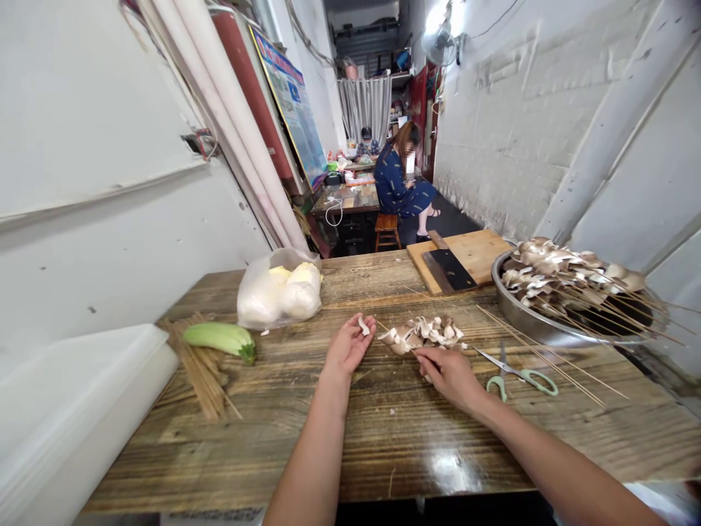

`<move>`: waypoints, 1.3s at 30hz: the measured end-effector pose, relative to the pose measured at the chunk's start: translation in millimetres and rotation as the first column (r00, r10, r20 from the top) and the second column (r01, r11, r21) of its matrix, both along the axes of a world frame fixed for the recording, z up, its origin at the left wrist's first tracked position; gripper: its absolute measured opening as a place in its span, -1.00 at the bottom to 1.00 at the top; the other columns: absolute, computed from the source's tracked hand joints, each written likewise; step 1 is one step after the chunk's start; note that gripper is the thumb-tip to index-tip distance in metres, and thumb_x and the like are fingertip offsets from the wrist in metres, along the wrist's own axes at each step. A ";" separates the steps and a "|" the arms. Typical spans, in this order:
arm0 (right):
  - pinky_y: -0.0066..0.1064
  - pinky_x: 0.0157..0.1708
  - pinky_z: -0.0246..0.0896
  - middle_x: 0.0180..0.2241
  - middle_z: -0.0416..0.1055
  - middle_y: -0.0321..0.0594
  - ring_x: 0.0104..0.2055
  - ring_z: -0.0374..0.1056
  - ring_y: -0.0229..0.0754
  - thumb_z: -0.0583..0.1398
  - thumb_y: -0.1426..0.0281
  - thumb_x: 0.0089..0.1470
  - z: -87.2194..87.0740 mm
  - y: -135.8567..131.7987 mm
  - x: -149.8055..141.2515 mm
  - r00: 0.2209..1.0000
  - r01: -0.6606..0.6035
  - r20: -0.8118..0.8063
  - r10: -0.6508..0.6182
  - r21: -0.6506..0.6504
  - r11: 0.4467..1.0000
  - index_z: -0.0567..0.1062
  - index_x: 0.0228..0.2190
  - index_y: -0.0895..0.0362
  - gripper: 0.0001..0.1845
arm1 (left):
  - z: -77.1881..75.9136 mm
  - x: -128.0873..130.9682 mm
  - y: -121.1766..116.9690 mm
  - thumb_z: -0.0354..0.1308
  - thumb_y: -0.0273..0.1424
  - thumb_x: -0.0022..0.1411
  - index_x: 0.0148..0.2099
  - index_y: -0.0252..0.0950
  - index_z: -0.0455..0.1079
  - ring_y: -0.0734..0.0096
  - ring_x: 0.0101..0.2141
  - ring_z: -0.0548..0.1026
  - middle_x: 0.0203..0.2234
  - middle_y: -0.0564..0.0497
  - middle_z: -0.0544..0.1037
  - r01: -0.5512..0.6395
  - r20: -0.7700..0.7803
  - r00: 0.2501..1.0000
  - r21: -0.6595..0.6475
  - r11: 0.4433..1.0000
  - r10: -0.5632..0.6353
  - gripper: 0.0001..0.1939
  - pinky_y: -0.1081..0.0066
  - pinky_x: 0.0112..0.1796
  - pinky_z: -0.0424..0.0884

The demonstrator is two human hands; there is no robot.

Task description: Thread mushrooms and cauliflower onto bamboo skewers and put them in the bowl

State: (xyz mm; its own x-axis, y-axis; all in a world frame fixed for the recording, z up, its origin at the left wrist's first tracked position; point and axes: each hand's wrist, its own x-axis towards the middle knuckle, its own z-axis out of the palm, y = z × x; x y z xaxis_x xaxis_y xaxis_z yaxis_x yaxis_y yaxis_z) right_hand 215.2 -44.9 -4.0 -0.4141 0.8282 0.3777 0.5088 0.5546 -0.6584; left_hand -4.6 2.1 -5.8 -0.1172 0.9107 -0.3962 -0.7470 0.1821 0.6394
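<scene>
My left hand (pixel 348 345) rests on the wooden table (pixel 307 431), its fingers pinching a small white mushroom piece (pixel 364 326). My right hand (pixel 446 372) is closed on a thin bamboo skewer (pixel 395 337) that points left toward the other hand. Between and just beyond both hands lies a small pile of torn mushroom pieces (pixel 424 332). Green-handled scissors (pixel 518 374) lie just right of my right hand.
A metal basin (pixel 515 310) at right holds several mushroom skewers. Loose skewers (pixel 548 354) lie before it. A cutting board (pixel 471 252) carries a cleaver (pixel 449 267). At left: plastic bag of mushrooms (pixel 279 291), green vegetable (pixel 222 338), bundled skewers (pixel 202 372), white tub (pixel 71 409). A seated person (pixel 402 186) is beyond.
</scene>
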 end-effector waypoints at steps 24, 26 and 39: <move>-0.42 -0.38 0.31 -0.37 0.53 -0.12 -0.38 0.45 -0.17 0.01 0.43 0.17 -6.8 0.5 1.6 0.998 -0.045 0.062 0.034 0.189 0.981 0.49 -0.19 0.13 -0.72 | 5.7 -1.1 -4.4 0.16 -0.66 0.02 -0.22 -0.32 0.39 0.51 -0.37 0.48 -0.41 -0.01 0.51 0.113 0.057 0.992 0.072 0.991 -0.117 -0.75 0.52 -0.30 0.43; -0.42 -0.37 0.32 -0.37 0.53 -0.12 -0.38 0.45 -0.17 0.01 0.44 0.17 -6.6 0.4 1.2 0.997 -0.046 0.076 0.032 0.185 0.982 0.49 -0.20 0.13 -0.71 | 5.8 -0.7 -4.2 0.16 -0.65 0.02 -0.20 -0.32 0.40 0.53 -0.41 0.47 -0.47 0.01 0.49 0.114 0.063 0.991 0.064 0.991 -0.118 -0.74 0.51 -0.30 0.42; -0.40 -0.34 0.34 -0.30 0.53 -0.10 -0.34 0.46 -0.16 0.01 0.46 0.16 -6.7 0.4 1.2 0.993 -0.048 0.113 0.027 0.183 0.982 0.49 -0.18 0.15 -0.70 | 9.1 0.9 -6.0 0.29 -0.56 -0.08 -0.28 -0.35 0.43 0.58 -0.49 0.43 -0.49 0.03 0.50 0.081 -0.056 0.995 0.070 0.994 -0.077 -0.76 0.54 -0.42 0.39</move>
State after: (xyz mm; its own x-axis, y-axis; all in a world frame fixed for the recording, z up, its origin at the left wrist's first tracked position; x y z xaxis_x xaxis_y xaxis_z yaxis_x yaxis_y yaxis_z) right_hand 216.4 -44.5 -10.7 -0.4909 0.7311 0.4738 0.5484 0.6819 -0.4840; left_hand -3.7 -3.9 3.3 -0.0625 0.9439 -0.3243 -0.6966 0.1914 0.6914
